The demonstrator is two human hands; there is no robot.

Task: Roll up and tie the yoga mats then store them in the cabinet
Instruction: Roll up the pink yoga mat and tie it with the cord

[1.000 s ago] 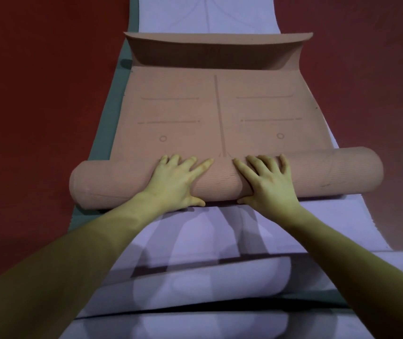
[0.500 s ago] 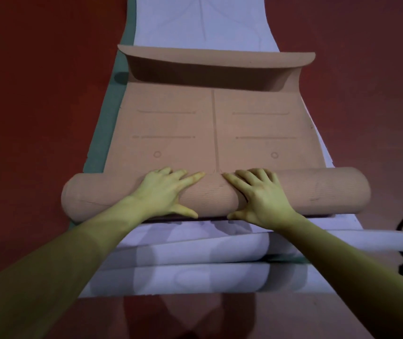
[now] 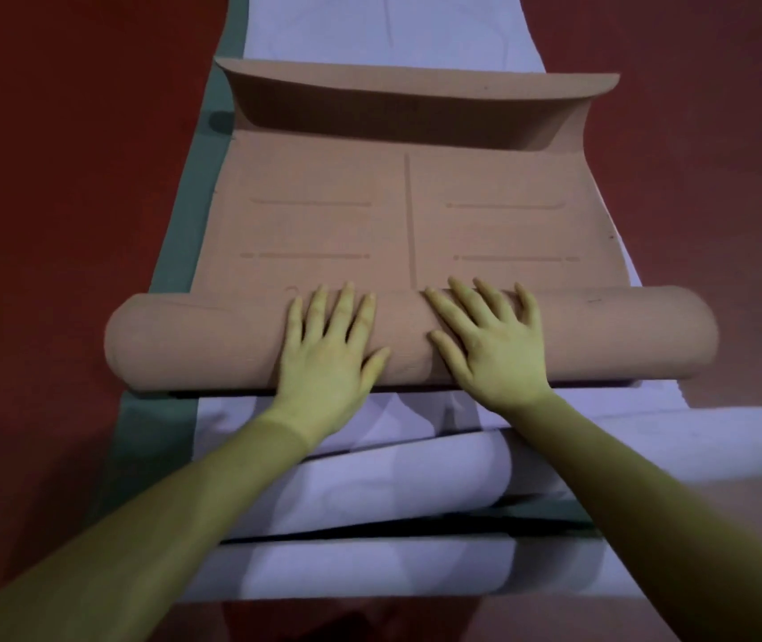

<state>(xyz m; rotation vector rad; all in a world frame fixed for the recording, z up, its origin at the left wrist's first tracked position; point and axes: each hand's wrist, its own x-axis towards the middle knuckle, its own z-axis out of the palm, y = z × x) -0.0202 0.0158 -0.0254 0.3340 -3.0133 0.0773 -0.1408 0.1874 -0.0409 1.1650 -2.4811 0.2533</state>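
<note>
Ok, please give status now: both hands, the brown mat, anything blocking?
Left hand and right hand flat on brown mat roll. Mat partly rolled, far end curled up. Lilac mat lies beneath; nothing blocks the path.

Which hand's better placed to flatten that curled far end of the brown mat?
Neither clearly: left hand and right hand both press flat on the roll, level, equally short of the curled edge.

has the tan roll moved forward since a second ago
Yes. The tan roll has rolled away from the person, over the small circles printed on the mat, toward its curled far end.
</note>
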